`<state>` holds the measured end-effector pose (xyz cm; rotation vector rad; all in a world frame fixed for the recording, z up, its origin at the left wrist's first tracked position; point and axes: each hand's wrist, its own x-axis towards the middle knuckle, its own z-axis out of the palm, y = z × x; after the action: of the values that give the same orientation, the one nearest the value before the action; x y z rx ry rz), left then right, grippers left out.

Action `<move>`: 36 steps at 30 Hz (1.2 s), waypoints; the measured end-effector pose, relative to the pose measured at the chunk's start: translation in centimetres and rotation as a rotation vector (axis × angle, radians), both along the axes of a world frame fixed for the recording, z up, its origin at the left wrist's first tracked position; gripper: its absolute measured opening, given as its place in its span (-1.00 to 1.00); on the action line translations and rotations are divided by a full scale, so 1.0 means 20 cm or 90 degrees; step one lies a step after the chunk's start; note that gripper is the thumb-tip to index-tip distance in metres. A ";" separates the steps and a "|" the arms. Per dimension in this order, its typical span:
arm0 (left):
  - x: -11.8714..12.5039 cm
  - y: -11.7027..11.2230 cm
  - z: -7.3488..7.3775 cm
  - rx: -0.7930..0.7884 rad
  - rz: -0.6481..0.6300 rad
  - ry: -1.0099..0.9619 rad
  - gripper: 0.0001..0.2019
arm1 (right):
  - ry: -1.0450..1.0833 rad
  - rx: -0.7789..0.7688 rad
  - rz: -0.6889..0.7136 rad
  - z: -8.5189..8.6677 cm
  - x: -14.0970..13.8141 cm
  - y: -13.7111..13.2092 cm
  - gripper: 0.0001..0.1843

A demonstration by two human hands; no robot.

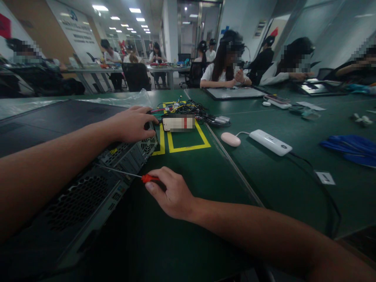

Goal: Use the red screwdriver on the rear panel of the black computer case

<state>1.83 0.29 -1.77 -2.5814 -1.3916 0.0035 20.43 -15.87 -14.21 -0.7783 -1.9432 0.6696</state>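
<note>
A black desktop computer case (55, 115) lies on the green table at the left, its rear panel with a honeycomb vent and fan grille turned toward the right. My left hand (132, 123) rests on the case's far corner, fingers apart and reaching over the edge above the fan grille. In my right hand (172, 192) is a screwdriver (149, 178) with a red handle, gripped between thumb and fingers. Its long thin shaft points left to the case's rear panel. The tip is too dark to make out against the case.
Beyond my left hand lie a phone (178, 123) and a tangle of black cables (194, 107) by yellow tape outlines (190, 149). To the right are a pink mouse (230, 139), a white power strip (270, 142) and blue cloth (351, 149). People sit at the far side.
</note>
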 end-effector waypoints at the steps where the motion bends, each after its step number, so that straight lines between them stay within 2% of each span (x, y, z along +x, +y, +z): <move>1: 0.00 0.00 0.00 0.000 -0.001 0.000 -0.40 | -0.003 0.003 0.000 0.00 0.00 0.00 -0.70; 6: 0.00 0.00 0.00 0.004 -0.009 -0.007 -0.40 | -0.005 -0.022 0.017 0.01 0.00 0.00 -0.72; 10: 0.00 0.00 0.00 0.001 -0.010 -0.008 -0.39 | 0.015 -0.045 0.029 0.00 0.00 -0.01 -0.66; 14: 0.00 0.00 -0.01 0.003 -0.010 -0.017 -0.40 | 0.017 -0.045 0.031 -0.01 -0.01 0.00 -0.76; 18: -0.01 0.01 -0.01 0.003 -0.008 -0.012 -0.41 | 0.009 -0.058 0.028 -0.01 -0.01 0.00 -0.78; 36: 0.00 -0.01 0.00 -0.001 -0.007 -0.020 -0.41 | 0.032 -0.051 0.033 0.00 -0.01 0.00 -0.78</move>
<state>1.86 0.16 -1.73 -2.6014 -1.3877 -0.0372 20.26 -15.87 -14.30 -0.7538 -1.9059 0.7953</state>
